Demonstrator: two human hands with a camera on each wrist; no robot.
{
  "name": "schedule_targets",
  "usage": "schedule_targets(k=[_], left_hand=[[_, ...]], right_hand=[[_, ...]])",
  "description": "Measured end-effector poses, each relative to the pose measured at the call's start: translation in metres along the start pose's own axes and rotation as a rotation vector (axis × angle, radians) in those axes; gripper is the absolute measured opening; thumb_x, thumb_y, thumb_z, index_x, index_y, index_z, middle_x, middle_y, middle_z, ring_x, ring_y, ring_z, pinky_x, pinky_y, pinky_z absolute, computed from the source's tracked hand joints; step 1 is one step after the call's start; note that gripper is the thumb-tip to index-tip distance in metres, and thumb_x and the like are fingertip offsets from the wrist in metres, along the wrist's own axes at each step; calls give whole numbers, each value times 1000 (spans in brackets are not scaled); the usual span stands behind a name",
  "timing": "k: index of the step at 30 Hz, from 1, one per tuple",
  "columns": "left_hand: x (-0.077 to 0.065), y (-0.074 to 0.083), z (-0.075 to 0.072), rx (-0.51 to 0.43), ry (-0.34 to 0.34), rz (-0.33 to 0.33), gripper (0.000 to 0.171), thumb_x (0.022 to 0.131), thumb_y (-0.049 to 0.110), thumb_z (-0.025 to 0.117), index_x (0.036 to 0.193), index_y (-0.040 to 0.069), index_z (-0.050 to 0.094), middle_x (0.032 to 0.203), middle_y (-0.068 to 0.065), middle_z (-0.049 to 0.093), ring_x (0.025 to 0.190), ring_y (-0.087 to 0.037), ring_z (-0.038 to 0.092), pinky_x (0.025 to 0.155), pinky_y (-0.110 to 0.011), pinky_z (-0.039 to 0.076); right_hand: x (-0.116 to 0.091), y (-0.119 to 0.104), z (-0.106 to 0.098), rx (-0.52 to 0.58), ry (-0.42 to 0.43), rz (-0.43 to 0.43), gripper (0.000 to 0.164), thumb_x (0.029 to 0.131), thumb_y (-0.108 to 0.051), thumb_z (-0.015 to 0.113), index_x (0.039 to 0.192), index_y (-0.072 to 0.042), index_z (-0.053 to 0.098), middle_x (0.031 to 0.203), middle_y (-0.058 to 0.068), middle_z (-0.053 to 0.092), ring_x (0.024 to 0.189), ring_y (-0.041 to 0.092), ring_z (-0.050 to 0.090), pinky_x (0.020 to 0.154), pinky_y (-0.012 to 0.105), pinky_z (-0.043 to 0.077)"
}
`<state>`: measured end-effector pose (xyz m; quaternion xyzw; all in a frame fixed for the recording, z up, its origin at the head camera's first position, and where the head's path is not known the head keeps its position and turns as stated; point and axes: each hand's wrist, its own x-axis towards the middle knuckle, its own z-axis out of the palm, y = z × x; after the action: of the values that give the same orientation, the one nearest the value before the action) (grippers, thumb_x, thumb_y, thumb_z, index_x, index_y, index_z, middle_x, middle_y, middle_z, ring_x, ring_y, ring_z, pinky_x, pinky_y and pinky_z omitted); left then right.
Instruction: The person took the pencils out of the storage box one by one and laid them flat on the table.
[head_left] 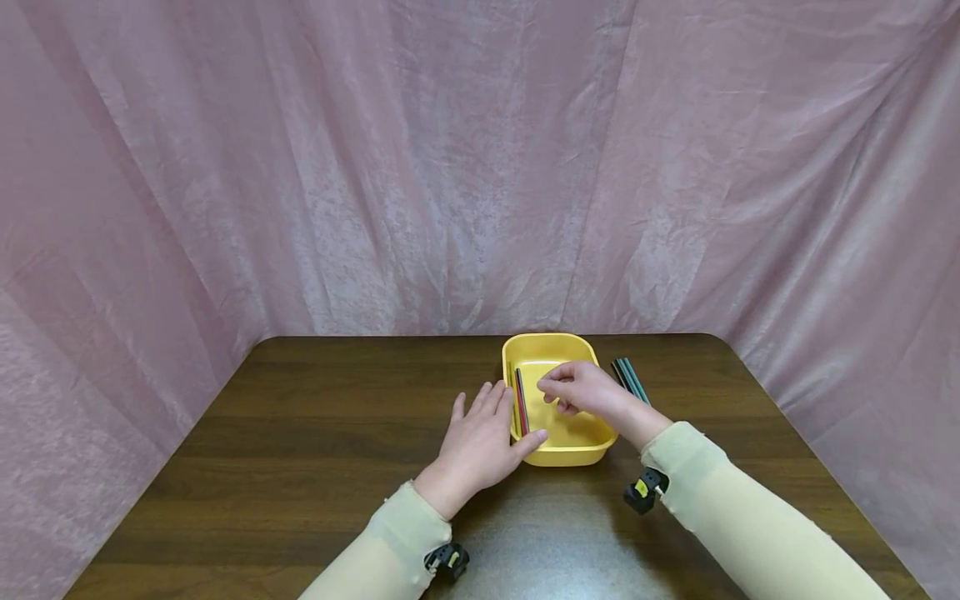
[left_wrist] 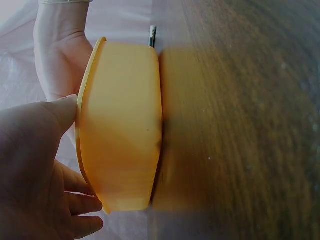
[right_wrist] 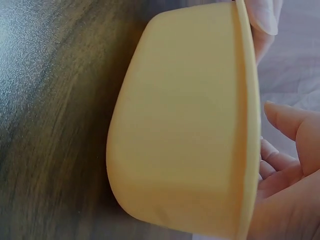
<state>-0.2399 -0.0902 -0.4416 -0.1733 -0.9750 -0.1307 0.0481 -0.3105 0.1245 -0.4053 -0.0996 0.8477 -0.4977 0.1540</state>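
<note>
A yellow plastic basin (head_left: 566, 457) stands on the table, with thin pencils (head_left: 521, 403), one red and one dark, lying along its left inner side. My left hand (head_left: 480, 437) rests on the basin's left rim, fingers extended and thumb near the front corner. In the left wrist view its thumb touches the rim (left_wrist: 80, 125). My right hand (head_left: 585, 390) is over the basin's interior with loosely bent fingers. In the right wrist view its thumb (right_wrist: 285, 120) stands apart from the fingers, and nothing shows between them. The basin wall hides part of those fingers.
Several teal and dark pencils (head_left: 633, 382) lie on the table just right of the basin, partly behind my right wrist. The brown wooden table (head_left: 322, 467) ends at a pink curtain (head_left: 450, 167) behind the basin.
</note>
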Motion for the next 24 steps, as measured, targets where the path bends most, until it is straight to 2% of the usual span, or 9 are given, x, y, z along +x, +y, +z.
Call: schedule_targets(k=[6,16,24], left_hand=[[-1,1,-2,0,-2,5,96,107,76,48,170,3,41,174,-17,41,164,-36,32,127,-70,22],[-1,1,-2,-8,11,14,94,108,74,49,169,3,42,173,-18,42,163,-36,34,127,-70,23],[-2,2,-3,-12,11,17,94,107,74,50,169,3,43,173,-17,42,163,-36,34,127,-71,23]], right_hand=[[3,3,5,5,-3,7,35,110,-23,71,126,8,72,105,19,76,76,18,65,74,32,59],[8,7,14,5,-3,14,31,110,-19,70,121,10,73,99,16,76,72,15,65,67,26,55],[10,15,20,-5,-15,17,28,110,-17,70,116,9,75,90,12,74,71,15,64,65,27,55]])
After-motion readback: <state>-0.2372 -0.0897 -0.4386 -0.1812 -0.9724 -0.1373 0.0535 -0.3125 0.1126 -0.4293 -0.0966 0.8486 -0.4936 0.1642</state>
